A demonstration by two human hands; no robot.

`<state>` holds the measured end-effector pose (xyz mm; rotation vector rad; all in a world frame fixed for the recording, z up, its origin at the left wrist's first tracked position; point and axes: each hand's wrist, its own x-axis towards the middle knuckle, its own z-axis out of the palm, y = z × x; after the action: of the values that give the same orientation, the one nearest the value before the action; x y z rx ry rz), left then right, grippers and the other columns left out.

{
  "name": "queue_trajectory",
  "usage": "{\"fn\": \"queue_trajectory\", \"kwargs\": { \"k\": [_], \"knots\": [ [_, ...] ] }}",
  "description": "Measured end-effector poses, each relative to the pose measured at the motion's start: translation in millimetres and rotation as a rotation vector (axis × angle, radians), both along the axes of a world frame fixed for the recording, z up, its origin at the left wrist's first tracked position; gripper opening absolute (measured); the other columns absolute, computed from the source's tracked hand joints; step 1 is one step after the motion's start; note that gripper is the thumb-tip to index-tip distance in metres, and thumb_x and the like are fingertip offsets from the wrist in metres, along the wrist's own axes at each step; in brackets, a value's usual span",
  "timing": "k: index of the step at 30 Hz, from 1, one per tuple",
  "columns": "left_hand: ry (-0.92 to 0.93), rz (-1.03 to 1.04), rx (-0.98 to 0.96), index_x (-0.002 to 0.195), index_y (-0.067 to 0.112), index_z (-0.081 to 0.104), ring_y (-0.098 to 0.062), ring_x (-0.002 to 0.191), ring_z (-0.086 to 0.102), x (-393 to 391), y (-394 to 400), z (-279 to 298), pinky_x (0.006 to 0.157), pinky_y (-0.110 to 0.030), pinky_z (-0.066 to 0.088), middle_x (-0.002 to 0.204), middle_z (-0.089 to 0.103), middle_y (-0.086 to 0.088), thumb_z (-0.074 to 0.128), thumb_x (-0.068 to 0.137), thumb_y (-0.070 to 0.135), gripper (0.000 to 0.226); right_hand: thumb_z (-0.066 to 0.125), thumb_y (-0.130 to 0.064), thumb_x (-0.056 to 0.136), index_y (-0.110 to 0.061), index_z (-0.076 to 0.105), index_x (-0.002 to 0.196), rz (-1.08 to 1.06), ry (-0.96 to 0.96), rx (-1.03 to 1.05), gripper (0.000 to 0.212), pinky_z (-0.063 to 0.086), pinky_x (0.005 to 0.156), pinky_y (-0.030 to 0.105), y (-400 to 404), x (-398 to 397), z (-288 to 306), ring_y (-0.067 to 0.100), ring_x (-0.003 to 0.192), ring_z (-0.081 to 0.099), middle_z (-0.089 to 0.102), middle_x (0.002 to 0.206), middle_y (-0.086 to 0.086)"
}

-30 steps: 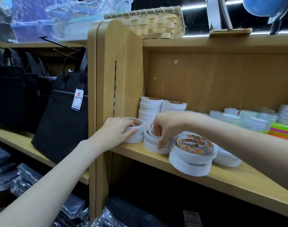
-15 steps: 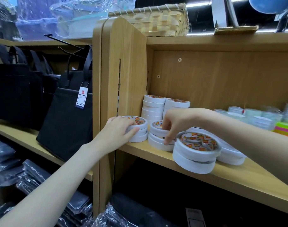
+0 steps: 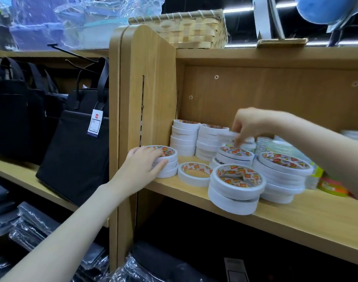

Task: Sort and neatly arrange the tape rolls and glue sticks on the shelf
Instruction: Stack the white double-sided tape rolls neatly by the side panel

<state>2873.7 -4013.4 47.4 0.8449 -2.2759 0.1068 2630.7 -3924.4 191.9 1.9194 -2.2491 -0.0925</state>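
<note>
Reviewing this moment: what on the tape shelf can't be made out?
- Head view: tape roll in right hand, smeared by motion blur.
- Clear rolls at the back, partly hidden behind the right forearm.
- Label print on the front stack, too small to read.
- Glue sticks: none identifiable.

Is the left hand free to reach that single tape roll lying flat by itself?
Probably yes: the single tape roll lies uncovered right beside the left hand, which rests on the neighbouring short stack.

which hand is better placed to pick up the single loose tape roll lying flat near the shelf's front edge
Left, probably. The left hand rests on the short stack right beside the loose roll; the right hand is raised, pinching a roll farther back.
</note>
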Motion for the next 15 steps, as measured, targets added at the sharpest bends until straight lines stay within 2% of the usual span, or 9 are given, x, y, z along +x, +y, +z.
{"fn": "queue_trajectory", "kwargs": {
  "k": [2,3,5,7,10,12,15],
  "knots": [
    [0.031,0.009,-0.029,0.097,0.018,0.054,-0.008,0.086,0.038,-0.4,1.7,-2.7,0.098,-0.028,0.025,0.088,0.047,0.01,0.03,0.097,0.04,0.033,0.08,-0.033,0.07,-0.017,0.055,0.058,-0.065,-0.033,0.109,0.032,0.039,0.051,0.024,-3.1,-10.1,-13.4,0.015,0.056,0.049,0.052,0.057,-0.003],
    [0.03,0.012,-0.031,0.1,0.017,0.055,-0.008,0.088,0.037,-0.4,2.2,-3.2,0.098,-0.028,0.024,0.089,0.046,0.01,0.029,0.097,0.04,0.034,0.08,-0.036,0.07,-0.019,0.056,0.062,-0.058,-0.049,0.096,0.03,0.043,0.056,0.025,-1.5,-11.5,-14.5,0.015,0.061,0.053,0.055,0.061,-0.004],
    [0.02,0.006,-0.028,0.106,0.016,0.056,-0.007,0.092,0.038,-0.3,3.1,-3.8,0.099,-0.027,0.023,0.093,0.045,0.01,0.033,0.099,0.035,0.031,0.078,-0.04,0.07,-0.019,0.067,0.079,0.037,-0.041,-0.065,0.026,0.05,0.068,0.029,5.3,-1.7,-9.4,0.016,0.076,0.061,0.066,0.079,-0.003],
    [0.031,0.001,-0.027,0.109,0.015,0.057,-0.011,0.098,0.043,-1.0,4.4,-3.9,0.1,-0.028,0.023,0.097,0.049,0.009,0.031,0.098,0.038,0.037,0.076,-0.046,0.07,-0.019,0.071,0.083,0.158,-0.086,-0.14,0.03,0.051,0.068,0.029,11.3,21.5,-8.3,0.016,0.079,0.063,0.07,0.084,-0.002],
    [0.048,0.006,-0.022,0.108,0.015,0.057,-0.014,0.105,0.047,-1.6,5.8,-5.2,0.1,-0.029,0.024,0.102,0.055,0.005,0.022,0.089,0.044,0.05,0.072,-0.051,0.072,-0.02,0.07,0.083,0.255,-0.059,0.135,0.033,0.051,0.069,0.028,12.6,64.2,-31.6,0.013,0.08,0.063,0.07,0.084,-0.004],
    [0.047,0.006,-0.022,0.108,0.014,0.057,-0.014,0.105,0.047,-1.8,6.3,-5.9,0.101,-0.03,0.024,0.103,0.057,0.004,0.021,0.088,0.044,0.051,0.073,-0.039,0.076,-0.014,0.07,0.089,0.263,-0.043,0.264,0.028,0.049,0.067,0.024,4.2,78.4,-49.6,0.013,0.08,0.062,0.069,0.088,-0.002],
    [0.057,0.011,-0.031,0.11,0.014,0.058,-0.015,0.106,0.048,-1.7,6.0,-6.7,0.1,-0.028,0.024,0.105,0.058,0.003,0.022,0.088,0.044,0.051,0.073,-0.021,0.078,-0.017,0.066,0.089,0.254,-0.053,0.336,0.013,0.046,0.062,0.018,-12.0,79.3,-57.3,0.01,0.076,0.057,0.063,0.086,-0.004]
  ]
}}
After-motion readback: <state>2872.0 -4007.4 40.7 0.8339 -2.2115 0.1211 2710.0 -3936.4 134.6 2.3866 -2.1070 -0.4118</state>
